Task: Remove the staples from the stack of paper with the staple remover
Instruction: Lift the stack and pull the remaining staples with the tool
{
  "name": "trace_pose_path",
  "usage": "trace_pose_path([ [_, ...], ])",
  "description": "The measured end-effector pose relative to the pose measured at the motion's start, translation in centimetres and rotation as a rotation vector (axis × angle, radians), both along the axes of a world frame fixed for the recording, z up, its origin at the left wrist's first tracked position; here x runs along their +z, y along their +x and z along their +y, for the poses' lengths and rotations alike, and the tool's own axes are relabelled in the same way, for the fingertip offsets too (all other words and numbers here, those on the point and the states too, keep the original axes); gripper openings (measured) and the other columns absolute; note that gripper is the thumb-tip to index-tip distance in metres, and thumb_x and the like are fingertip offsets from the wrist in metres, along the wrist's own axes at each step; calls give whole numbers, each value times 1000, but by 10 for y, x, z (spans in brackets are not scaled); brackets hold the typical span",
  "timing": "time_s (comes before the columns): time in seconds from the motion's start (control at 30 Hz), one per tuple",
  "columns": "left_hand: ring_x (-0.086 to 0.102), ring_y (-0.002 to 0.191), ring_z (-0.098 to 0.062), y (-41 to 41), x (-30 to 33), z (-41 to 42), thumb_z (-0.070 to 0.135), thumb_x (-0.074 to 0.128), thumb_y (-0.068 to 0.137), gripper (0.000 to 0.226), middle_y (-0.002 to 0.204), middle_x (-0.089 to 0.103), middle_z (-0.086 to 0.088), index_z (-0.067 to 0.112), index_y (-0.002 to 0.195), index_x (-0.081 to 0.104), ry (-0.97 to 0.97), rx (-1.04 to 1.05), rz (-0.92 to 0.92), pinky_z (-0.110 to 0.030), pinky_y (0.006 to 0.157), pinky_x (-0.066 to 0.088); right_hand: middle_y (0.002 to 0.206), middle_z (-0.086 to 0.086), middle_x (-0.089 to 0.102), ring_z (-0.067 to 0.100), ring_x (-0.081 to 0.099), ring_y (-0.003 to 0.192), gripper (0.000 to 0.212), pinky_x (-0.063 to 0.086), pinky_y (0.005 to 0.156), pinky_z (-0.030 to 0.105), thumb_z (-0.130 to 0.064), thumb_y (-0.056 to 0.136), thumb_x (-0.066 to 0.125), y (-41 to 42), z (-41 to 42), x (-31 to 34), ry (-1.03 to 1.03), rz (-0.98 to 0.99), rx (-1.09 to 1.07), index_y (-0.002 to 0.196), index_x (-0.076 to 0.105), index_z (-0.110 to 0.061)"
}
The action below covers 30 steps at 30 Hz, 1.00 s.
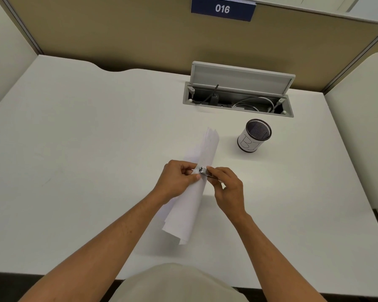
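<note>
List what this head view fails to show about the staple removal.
- Staples: too small to see; the left hand and right hand cover that edge of the stack of paper.
- Staple remover: only its metal tip shows; the right hand's grip hides the rest.
- Inside the mesh pen cup: too dark to tell any contents.
- Cable box: its raised lid shades the sockets.
</note>
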<state>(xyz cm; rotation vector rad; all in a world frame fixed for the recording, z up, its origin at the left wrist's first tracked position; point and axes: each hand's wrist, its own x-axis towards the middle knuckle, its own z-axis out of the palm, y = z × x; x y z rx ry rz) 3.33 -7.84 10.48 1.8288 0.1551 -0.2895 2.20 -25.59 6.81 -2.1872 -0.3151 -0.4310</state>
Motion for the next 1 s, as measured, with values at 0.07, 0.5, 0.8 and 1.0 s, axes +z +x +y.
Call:
trace_pose_path([
  [0.07, 60, 73, -8, 2, -1, 0, 16, 79, 80, 27, 76, 64, 5, 21, 106, 74, -5, 1, 17, -30, 79, 53, 98, 0, 70, 16, 65, 89, 32, 53, 76, 31, 6, 81, 70, -1, 1, 2, 113, 94, -5, 108, 72, -11],
  [0.5, 65, 76, -10, 7, 4, 1, 20, 78, 82, 24, 75, 67, 1, 22, 104, 71, -25, -11, 32, -30, 79, 55, 99, 2, 73, 19, 65, 91, 29, 54, 80, 33, 2, 81, 72, -2, 8, 5, 635, 529, -49, 100, 72, -20],
  [0.8, 71, 78, -26, 7, 4, 1, 19, 68, 90, 7, 77, 73, -12, 17, 93, 63, -46, 20, 56, -36, 72, 61, 98, -2, 70, 12, 66, 92, 29, 53, 84, 22, 8, 81, 68, 1, 5, 12, 264, 261, 28, 101, 72, -13],
  [1.0, 73, 71, -17, 11, 6, 3, 15, 69, 90, 7, 73, 74, -8, 15, 89, 62, -155, 43, 80, -24, 60, 54, 91, -13, 70, 4, 63, 85, 29, 45, 76, 11, 2, 79, 72, 6, 9, 13, 423, 359, 5, 97, 72, -21],
])
